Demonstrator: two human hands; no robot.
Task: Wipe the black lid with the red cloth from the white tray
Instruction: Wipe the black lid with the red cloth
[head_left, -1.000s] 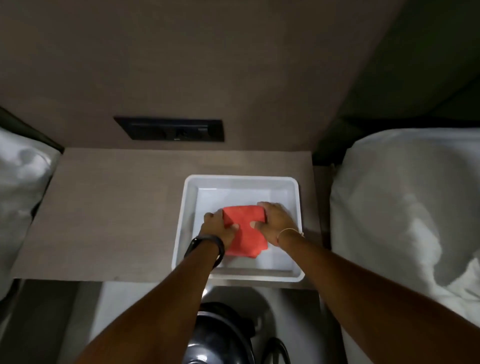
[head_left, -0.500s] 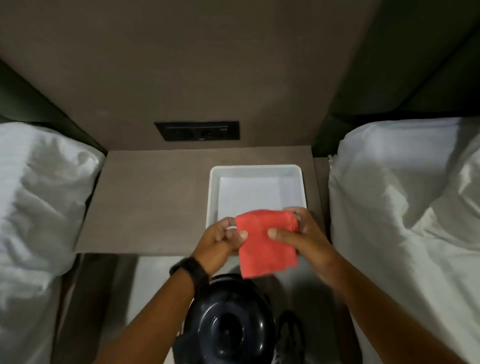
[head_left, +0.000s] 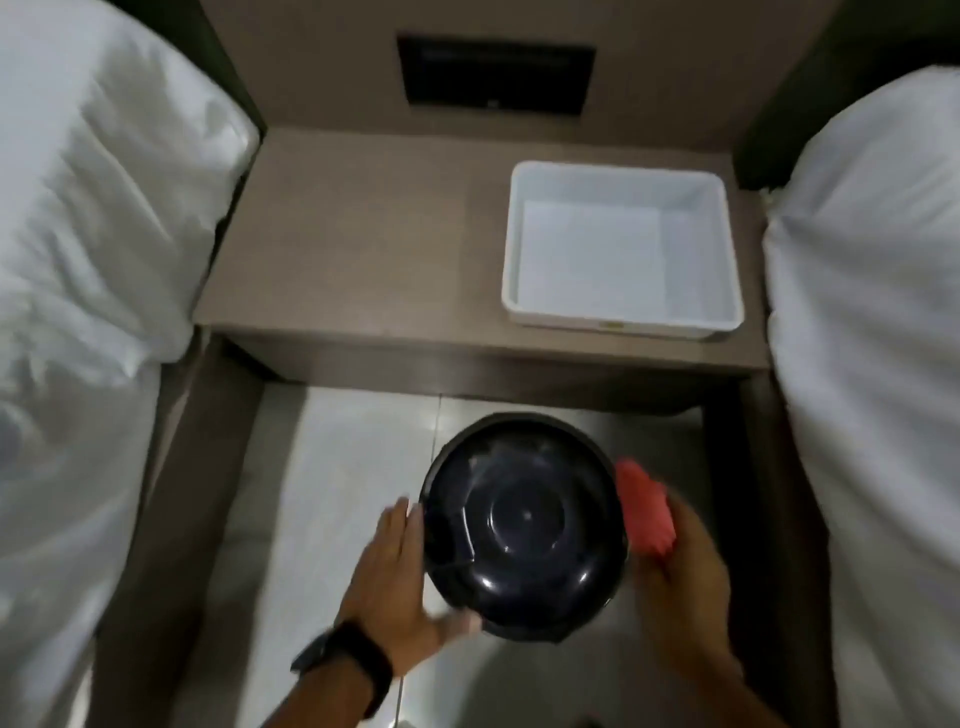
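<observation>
The black lid sits low over the tiled floor. The left hand, open, lies flat against its left edge. The right hand, beside its right edge, clasps the bunched red cloth. The white tray stands bare on the worktop; no writing is legible.

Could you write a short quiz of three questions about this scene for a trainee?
1. True or false: the cloth lies in the tray.
2. Which hand holds the cloth? A) left B) right
3. Fill in: the lid sits between the two ____.

Key: 1 false; 2 B; 3 hands
</observation>
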